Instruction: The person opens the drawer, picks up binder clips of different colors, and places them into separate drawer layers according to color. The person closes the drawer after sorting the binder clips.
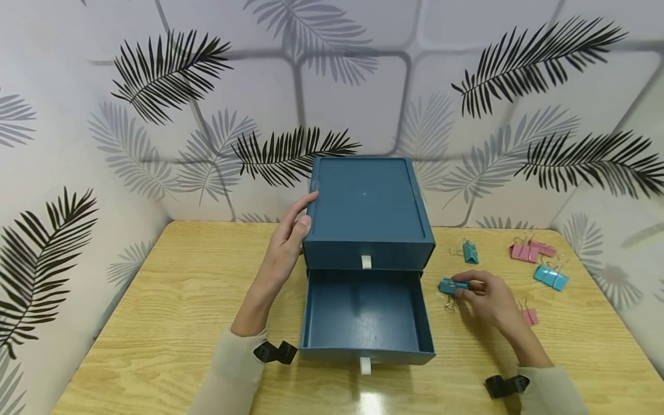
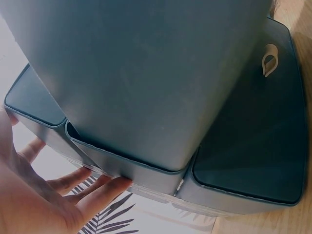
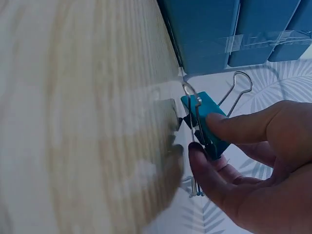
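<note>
A dark blue drawer cabinet (image 1: pixel 365 199) stands on the table, its top drawer (image 1: pixel 337 255) pushed in and the drawer below (image 1: pixel 363 314) pulled out with nothing in it. My left hand (image 1: pixel 284 245) rests against the cabinet's left side, fingers extended; in the left wrist view this hand (image 2: pixel 58 195) touches the side wall. Right of the pulled-out drawer, my right hand (image 1: pixel 487 297) pinches a blue binder clip (image 1: pixel 447 285) between thumb and fingers, just over the table. The right wrist view shows the clip (image 3: pixel 207 114) with its wire handles spread.
To the right lie a teal clip (image 1: pixel 470 252), pink clips (image 1: pixel 524 252) near the back, a light blue clip (image 1: pixel 551 277) and a small pink clip (image 1: pixel 529 316). A leaf-patterned backdrop (image 1: pixel 353 104) rises behind the wooden table (image 1: pixel 197 288).
</note>
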Demonstrator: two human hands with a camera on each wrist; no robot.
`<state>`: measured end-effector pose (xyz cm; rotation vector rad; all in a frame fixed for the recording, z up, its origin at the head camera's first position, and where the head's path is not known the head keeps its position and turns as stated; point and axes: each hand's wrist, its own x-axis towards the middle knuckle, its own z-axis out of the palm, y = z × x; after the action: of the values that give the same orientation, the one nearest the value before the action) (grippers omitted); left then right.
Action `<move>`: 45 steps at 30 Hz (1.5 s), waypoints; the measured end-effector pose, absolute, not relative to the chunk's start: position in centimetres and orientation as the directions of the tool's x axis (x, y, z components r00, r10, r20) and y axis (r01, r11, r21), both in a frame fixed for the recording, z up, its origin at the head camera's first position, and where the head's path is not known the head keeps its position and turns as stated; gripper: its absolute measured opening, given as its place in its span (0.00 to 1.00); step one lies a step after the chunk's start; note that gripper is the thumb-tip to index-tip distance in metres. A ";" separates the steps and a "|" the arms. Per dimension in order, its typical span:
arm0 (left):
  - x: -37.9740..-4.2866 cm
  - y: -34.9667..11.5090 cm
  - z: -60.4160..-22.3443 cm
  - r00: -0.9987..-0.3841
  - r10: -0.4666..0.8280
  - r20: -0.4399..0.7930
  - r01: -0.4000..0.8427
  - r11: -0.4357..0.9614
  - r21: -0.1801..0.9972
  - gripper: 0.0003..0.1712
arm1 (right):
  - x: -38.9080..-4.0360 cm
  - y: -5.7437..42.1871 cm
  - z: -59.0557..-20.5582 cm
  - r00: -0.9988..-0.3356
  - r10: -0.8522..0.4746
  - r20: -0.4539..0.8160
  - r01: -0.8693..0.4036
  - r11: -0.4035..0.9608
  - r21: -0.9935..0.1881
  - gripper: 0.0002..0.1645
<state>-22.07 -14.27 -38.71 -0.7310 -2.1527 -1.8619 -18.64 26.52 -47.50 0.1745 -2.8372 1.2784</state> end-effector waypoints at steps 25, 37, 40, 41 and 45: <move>-22.1 -14.2 -38.9 -0.860 0.232 0.454 0.481 0.076 0.873 0.28 | -18.1 26.3 -45.1 -0.988 0.027 0.155 -0.126 0.452 -0.883 0.26; -22.2 -14.1 -38.9 -0.858 0.233 0.458 0.484 0.070 0.872 0.28 | -18.2 26.4 -44.8 -0.976 -0.023 0.217 -0.214 0.281 -0.936 0.26; -22.1 -14.0 -38.9 -0.861 0.234 0.451 0.477 0.063 0.877 0.28 | -18.1 26.5 -44.7 -0.972 -0.056 0.230 -0.237 0.234 -0.943 0.24; -22.1 -14.1 -38.9 -0.863 0.234 0.447 0.472 0.061 0.879 0.28 | -18.0 26.5 -44.6 -0.971 -0.062 0.231 -0.239 0.226 -0.944 0.23; -22.0 -14.1 -38.9 -0.869 0.232 0.437 0.461 0.058 0.885 0.28 | -17.8 26.2 -44.3 -0.969 -0.074 0.234 -0.245 0.243 -0.938 0.22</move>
<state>-22.02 -14.07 -38.87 -0.7139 -2.1469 -1.9132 -17.84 26.23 -44.34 0.3059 -2.3619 1.8250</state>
